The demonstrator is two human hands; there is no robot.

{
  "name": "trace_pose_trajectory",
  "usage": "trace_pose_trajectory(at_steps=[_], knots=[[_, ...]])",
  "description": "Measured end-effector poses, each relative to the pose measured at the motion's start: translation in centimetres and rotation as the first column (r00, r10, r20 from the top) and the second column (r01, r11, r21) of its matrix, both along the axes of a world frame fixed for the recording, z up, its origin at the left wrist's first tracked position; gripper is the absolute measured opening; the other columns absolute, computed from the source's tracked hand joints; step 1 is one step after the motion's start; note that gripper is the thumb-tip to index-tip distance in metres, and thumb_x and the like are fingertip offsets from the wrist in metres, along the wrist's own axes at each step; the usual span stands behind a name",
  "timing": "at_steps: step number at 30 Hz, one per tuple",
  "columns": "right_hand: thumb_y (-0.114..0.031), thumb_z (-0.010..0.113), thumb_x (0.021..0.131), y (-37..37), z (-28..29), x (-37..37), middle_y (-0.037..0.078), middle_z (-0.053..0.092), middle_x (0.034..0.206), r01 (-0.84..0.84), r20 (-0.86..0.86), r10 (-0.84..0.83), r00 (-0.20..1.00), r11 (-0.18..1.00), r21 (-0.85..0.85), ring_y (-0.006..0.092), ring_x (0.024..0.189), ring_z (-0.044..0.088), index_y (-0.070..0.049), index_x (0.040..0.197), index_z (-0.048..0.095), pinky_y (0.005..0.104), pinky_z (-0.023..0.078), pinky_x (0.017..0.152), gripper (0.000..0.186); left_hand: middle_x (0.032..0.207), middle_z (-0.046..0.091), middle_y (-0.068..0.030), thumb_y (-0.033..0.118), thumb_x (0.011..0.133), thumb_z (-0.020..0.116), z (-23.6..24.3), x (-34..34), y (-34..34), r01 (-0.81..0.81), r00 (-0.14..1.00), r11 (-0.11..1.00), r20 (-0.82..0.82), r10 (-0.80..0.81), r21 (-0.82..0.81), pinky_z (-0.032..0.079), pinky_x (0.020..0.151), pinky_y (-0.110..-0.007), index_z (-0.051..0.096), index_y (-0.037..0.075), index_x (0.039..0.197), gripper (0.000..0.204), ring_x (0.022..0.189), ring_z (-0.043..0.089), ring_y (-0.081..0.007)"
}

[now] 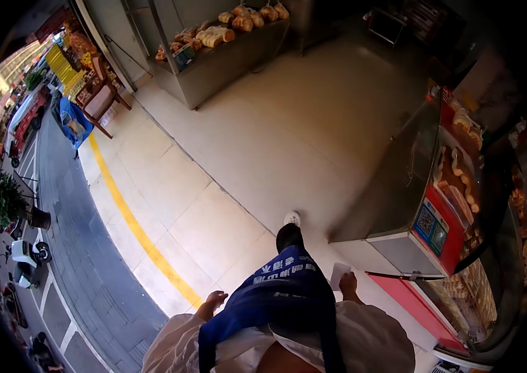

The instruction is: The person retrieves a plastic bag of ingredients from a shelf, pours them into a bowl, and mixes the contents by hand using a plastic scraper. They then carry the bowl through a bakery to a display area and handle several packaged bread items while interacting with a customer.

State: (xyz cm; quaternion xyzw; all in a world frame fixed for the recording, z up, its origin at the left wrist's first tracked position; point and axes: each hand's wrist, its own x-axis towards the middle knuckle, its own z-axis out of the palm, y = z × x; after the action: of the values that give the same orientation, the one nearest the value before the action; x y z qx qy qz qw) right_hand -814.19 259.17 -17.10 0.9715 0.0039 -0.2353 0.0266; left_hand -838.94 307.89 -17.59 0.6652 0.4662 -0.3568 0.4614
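My left hand (215, 299) hangs beside the blue apron (263, 292) over my front, its fingers loosely bent and apart, holding nothing that I can see. My right hand (347, 283) is closed on a white flat rectangular object (340, 273), at the apron's right side. A white shoe (292, 219) on a dark-trousered leg shows ahead on the pale floor (238, 168). Close to my right stands a glass-and-metal display counter (388, 245) with baked goods and a red code sign (431, 227).
Bagged bread fills a metal counter (189, 90) at the top. A wooden chair (99, 99) and blue tarp (76, 124) stand at the entrance's edge. On the left, a yellow line (130, 211) borders the grey pavement, with a potted plant (1, 193) and parked scooters (27, 261) beyond.
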Motion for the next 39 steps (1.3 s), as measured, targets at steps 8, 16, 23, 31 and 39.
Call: trace_pose_trajectory(at_steps=[8, 16, 23, 31, 39], knots=[[-0.024, 0.043, 0.085, 13.7, 2.5, 22.2, 0.021, 0.059, 0.093, 0.192, 0.014, -0.209, 0.978, 0.922, 0.337, 0.0362, 0.088, 0.057, -0.002, 0.095, 0.051, 0.044, 0.045, 0.075, 0.026, 0.104, 0.059, -0.0162, 0.042, 0.074, 0.06, 1.2, 5.0, 5.3, 0.238, 0.968, 0.971, -0.083, -0.235, 0.024, 0.042, 0.086, -0.035, 0.055, 0.005, 0.111, 0.052, 0.099, 0.055, -0.0274], [-0.023, 0.043, 0.085, 13.1, 2.2, 39.4, 0.023, 0.058, 0.095, 0.323, 0.055, -0.375, 0.925, 0.856, 0.404, 0.0371, 0.088, 0.057, 0.002, 0.094, 0.051, 0.0433, 0.045, 0.075, 0.028, 0.102, 0.059, -0.019, 0.037, 0.076, 0.056, 10.4, 34.1, 9.2, 0.006, 0.985, 0.947, 0.164, -0.061, 0.321, 0.043, 0.086, -0.037, 0.054, 0.005, 0.111, 0.047, 0.098, 0.055, -0.0301], [-0.021, 0.04, 0.082, 13.0, 1.1, 45.8, 0.026, 0.057, 0.092, 0.327, 0.022, -0.384, 0.923, 0.813, 0.482, 0.0397, 0.087, 0.055, 0.007, 0.094, 0.051, 0.044, 0.044, 0.076, 0.033, 0.1, 0.061, -0.0139, 0.031, 0.08, 0.054, 16.2, 51.9, 9.4, 0.063, 0.864, 0.951, 0.46, -0.204, 0.302, 0.045, 0.08, -0.033, 0.052, 0.005, 0.114, 0.043, 0.092, 0.059, -0.0257], [-0.021, 0.044, 0.082, 16.9, 3.2, 49.4, 0.022, 0.054, 0.091, -0.206, -0.071, 0.227, 0.971, 0.952, 0.226, 0.0376, 0.082, 0.053, 0.002, 0.09, 0.055, 0.0404, 0.044, 0.077, 0.026, 0.108, 0.057, -0.0159, 0.045, 0.075, 0.054, -1.3, 48.5, 17.4, 0.268, 0.951, 0.96, -0.183, -0.249, 0.086, 0.041, 0.087, -0.037, 0.058, 0.006, 0.106, 0.051, 0.103, 0.052, -0.0307], [-0.02, 0.044, 0.083, 21.9, 5.6, 64.7, 0.021, 0.054, 0.087, -0.449, -0.254, 0.424, 0.869, 0.892, -0.049, 0.037, 0.079, 0.053, 0.002, 0.087, 0.054, 0.0395, 0.044, 0.075, 0.024, 0.11, 0.055, -0.0172, 0.042, 0.075, 0.052, 3.9, 69.4, 28.1, 0.378, 0.925, 0.914, -0.102, -0.366, 0.15, 0.04, 0.088, -0.039, 0.058, 0.002, 0.104, 0.049, 0.105, 0.051, -0.0317]])
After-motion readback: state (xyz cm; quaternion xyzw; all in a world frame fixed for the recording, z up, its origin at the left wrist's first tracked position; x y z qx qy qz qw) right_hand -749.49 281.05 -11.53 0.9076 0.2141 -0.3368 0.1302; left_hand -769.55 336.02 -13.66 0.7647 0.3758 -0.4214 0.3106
